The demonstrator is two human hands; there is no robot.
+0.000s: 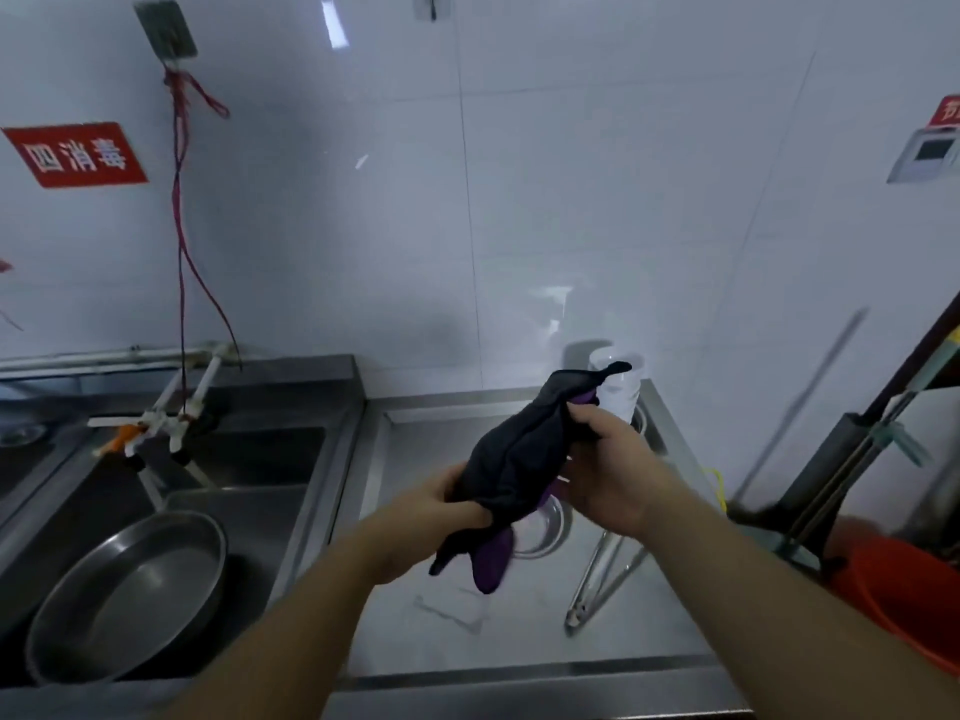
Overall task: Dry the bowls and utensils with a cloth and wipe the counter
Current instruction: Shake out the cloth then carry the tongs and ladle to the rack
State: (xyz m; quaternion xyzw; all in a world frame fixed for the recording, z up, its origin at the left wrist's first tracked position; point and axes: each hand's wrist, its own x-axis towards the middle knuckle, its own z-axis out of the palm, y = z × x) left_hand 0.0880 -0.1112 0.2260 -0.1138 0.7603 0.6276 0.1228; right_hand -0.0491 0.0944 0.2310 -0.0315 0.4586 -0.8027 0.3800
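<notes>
dark cloth [511, 454] stretched between both hands, left hand [441, 506] fingers curled round lower end, right hand [605, 472] pinching upper end

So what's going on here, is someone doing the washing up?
Close: it looks like the drying stage. A person holds a dark cloth bunched between both hands, the left hand gripping its lower end and the right hand its upper end, above a steel counter. On the counter below lie a small metal bowl and tongs, with stacked white bowls at the back. A large metal pan leans in the sink to the left.
</notes>
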